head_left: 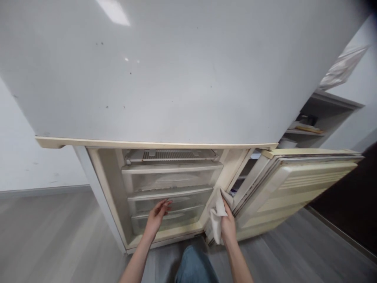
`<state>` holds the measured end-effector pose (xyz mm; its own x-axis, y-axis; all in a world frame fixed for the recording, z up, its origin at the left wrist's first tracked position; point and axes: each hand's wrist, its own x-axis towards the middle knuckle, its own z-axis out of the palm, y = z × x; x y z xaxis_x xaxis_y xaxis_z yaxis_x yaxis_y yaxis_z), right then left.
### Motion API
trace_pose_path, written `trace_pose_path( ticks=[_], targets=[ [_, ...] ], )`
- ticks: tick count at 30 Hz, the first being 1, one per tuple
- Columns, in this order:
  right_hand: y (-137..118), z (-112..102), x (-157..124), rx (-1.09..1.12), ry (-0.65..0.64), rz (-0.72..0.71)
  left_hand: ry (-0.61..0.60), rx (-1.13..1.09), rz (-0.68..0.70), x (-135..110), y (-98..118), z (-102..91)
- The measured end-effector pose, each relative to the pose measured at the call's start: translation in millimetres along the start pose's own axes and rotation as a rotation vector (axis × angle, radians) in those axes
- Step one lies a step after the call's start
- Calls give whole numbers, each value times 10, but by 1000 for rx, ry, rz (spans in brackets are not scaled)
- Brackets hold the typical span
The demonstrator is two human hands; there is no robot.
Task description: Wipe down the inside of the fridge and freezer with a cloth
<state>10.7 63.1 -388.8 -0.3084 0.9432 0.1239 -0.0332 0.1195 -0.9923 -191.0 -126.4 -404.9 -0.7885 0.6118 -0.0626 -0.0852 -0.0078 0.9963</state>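
Locate cloth [217, 220] in closed right grip [228, 226], beside open door [294, 196]; note empty, loosely curled left grip [158, 215] before drawers [182, 179]; avoid swinging the door, a likely cause of pinched cloth

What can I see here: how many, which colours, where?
compartment: one, cream, open, centre
drawers: three, translucent, stacked inside
grille: one, whitish, above the drawers
upper panel: one, white, top
open door: one, cream, right
cloth: one, whitish, beside the door
shelf unit: one, grey, behind the door
crinkled sheet: one, whitish, upper right
wall areas: two, white, left and right
floor: one, grey, below
dark surface: one, blackish, far right
clothed knee: one, blue, bottom centre
forearms: two, bare, bottom
left hand: one, bare, before the drawers
right hand: one, bare, gripping the cloth
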Motion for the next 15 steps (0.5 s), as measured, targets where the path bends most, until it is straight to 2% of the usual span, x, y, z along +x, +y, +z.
trace_pose_path(
  ticks=[3, 5, 9, 15],
  targets=[
    [-37, -125, -262, 358, 10, 359, 13, -149, -29, 49, 46, 94],
    [-13, -214, -440, 454, 33, 475, 32, -225, -48, 66, 35, 146],
    [59, -422, -672, 470, 102, 562, 58, -315, -70, 54, 6, 193],
    [83, -616, -756, 445, 79, 608, 109, -337, -94, -101, 27, 213]
  ],
)
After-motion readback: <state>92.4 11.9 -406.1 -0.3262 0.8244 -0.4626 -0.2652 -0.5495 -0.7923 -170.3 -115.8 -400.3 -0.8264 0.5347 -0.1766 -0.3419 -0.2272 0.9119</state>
